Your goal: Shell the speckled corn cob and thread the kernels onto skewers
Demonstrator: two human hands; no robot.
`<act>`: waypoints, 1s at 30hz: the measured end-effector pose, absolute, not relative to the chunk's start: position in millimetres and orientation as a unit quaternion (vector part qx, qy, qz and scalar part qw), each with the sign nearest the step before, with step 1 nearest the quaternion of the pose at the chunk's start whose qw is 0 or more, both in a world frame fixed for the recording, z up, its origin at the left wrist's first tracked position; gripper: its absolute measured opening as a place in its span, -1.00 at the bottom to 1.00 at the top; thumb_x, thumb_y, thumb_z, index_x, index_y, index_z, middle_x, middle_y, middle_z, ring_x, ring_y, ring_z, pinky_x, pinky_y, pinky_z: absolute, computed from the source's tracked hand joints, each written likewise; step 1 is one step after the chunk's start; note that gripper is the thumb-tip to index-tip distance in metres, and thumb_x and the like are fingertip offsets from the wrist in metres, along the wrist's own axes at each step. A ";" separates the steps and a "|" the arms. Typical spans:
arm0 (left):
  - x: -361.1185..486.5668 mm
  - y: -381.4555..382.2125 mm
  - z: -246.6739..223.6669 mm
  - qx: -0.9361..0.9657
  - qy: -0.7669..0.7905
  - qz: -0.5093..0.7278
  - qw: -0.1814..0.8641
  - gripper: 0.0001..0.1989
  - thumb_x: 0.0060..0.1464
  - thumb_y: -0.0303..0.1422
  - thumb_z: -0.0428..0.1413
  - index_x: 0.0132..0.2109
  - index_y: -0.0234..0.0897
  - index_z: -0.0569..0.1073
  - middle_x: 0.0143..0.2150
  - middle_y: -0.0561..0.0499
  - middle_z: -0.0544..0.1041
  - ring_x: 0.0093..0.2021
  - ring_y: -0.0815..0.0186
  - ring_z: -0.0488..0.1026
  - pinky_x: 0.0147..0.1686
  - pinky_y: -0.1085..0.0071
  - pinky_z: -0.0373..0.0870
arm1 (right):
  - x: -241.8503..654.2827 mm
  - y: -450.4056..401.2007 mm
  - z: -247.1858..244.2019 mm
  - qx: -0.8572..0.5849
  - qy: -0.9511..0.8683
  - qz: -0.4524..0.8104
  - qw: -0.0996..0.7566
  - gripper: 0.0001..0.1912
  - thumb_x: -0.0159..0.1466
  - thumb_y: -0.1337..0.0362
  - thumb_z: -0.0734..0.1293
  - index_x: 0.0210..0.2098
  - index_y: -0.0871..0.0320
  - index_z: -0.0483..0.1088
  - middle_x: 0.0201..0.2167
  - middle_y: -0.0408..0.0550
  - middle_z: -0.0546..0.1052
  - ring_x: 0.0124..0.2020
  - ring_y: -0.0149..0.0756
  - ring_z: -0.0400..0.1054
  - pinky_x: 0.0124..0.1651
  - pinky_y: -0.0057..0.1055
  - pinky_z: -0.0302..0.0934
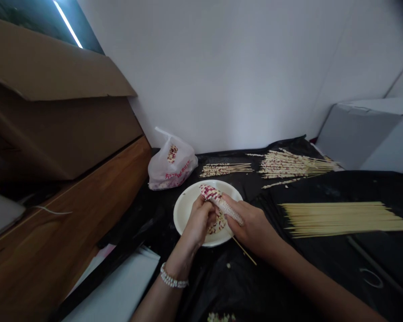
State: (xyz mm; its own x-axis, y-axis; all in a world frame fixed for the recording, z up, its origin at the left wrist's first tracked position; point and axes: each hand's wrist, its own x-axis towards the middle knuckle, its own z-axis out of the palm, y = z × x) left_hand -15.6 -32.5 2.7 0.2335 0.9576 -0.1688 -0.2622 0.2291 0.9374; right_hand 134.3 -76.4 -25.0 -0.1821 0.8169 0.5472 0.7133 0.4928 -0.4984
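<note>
A partly stripped corn cob (211, 192) with white and dark red kernels slants above a white bowl (180, 214). One stretch of the cob is bare and white. My right hand (253, 223) is closed around the bare end. My left hand (199, 219) has its fingers curled in against the cob's underside, with the fingertips partly hidden. Loose kernels (216, 227) lie in the bowl under the cob. A thin wooden skewer (244, 250) rests over the bowl's near rim, beside my right hand.
Behind the bowl stands a plastic bag (174, 165) of kernels. Kernel-threaded skewers lie in a small bunch (225, 169) and a larger pile (285, 165). Bare skewers (342, 218) lie at right. A cardboard box (60, 129) stands left, a white box (366, 134) right.
</note>
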 end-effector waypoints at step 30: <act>-15.0 -28.4 -0.5 0.407 0.374 0.425 0.717 -0.80 0.04 -0.30 0.05 -0.46 -0.32 0.32 -0.59 0.12 0.24 -0.71 0.59 -0.12 -0.71 0.58 -0.23 | 142.3 -74.6 -31.7 -0.532 -0.768 0.023 0.355 -0.47 0.37 0.30 0.17 0.32 0.17 0.24 -0.15 0.10 0.59 -0.13 -0.08 0.49 -0.06 -0.18 0.40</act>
